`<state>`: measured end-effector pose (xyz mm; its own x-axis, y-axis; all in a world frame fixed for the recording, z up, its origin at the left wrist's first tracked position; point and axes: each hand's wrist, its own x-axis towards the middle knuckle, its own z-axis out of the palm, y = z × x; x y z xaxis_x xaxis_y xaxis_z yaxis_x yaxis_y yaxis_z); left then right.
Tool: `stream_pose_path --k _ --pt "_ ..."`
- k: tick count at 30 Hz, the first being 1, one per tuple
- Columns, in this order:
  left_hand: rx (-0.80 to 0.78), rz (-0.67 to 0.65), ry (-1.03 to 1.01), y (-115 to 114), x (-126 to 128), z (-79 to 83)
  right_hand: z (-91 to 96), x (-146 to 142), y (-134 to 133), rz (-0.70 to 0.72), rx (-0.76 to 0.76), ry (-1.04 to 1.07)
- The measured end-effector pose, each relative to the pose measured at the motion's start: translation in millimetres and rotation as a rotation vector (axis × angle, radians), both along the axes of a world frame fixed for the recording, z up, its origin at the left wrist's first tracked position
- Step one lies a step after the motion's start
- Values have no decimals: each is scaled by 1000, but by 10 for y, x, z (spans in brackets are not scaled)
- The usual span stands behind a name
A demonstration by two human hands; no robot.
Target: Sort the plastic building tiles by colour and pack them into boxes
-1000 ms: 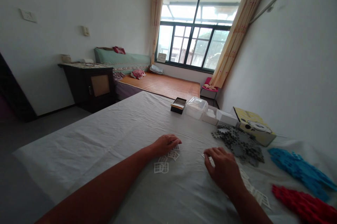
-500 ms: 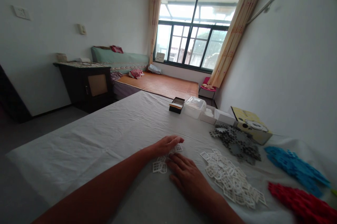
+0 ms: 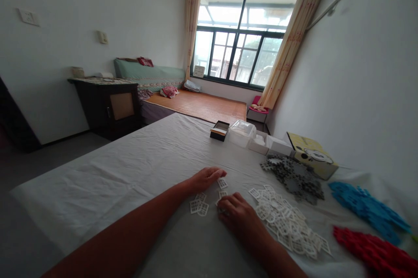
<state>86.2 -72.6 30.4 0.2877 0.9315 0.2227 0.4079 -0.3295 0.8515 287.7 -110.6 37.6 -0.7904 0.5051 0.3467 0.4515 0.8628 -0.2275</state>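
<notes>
The right hand (image 3: 237, 212) is held low over the cloth-covered surface (image 3: 130, 169), palm down, with its fingers bent and drawn close together. The fingertips are turned down out of sight, so whether a piece is pinched under them cannot be told. Just beyond the knuckles, a white lattice window piece (image 3: 223, 194) is partly covered by the hand. The left hand (image 3: 206, 178) is laid on its edge farther forward, its fingers held together; its grip cannot be made out either. Near its fingertips, a second lattice piece (image 3: 222, 183) is seen lying flat.

A small overlapping group of lattice pieces (image 3: 199, 206) is set below the left wrist, and a large loose pile of white lattice pieces (image 3: 289, 223) is spread to the right of the right hand. Beyond that pile, grey notched pieces (image 3: 294, 177) are heaped, with blue pieces (image 3: 369, 210) and red pieces (image 3: 375, 247) gathered farther right.

Behind the grey heap is placed a yellow box (image 3: 310, 149), printed with a black-and-white figure; lettering is suggested on its top, but it cannot be read. Beside it are lined up a white box (image 3: 279, 145), an open white box (image 3: 259, 143), a clear plastic container (image 3: 242, 134) and an open black box (image 3: 219, 132).
</notes>
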Motion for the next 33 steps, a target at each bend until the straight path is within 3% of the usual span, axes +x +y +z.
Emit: stream_pose_path --k 6,9,14,17,23,26,30,33 --pt "-19 1 -19 33 -25 -58 -27 99 51 -4 -92 50" --pt "-28 -1 -17 40 -35 -63 -28 153 80 -18 -70 73" --pt "-37 14 -16 23 -36 -31 55 289 174 -238 96 124" --pt "-47 22 -10 13 -36 -16 100 416 255 -376 108 77" --pt "-45 20 -4 14 -40 -21 134 571 348 -424 105 -61" --pt "-32 19 0 18 -40 -33 147 489 283 -355 119 14" --pt "-5 11 3 24 -33 -35 109 254 59 -85 51 7" --pt "-4 10 10 24 -28 -26 36 108 -91 36 37 -67"
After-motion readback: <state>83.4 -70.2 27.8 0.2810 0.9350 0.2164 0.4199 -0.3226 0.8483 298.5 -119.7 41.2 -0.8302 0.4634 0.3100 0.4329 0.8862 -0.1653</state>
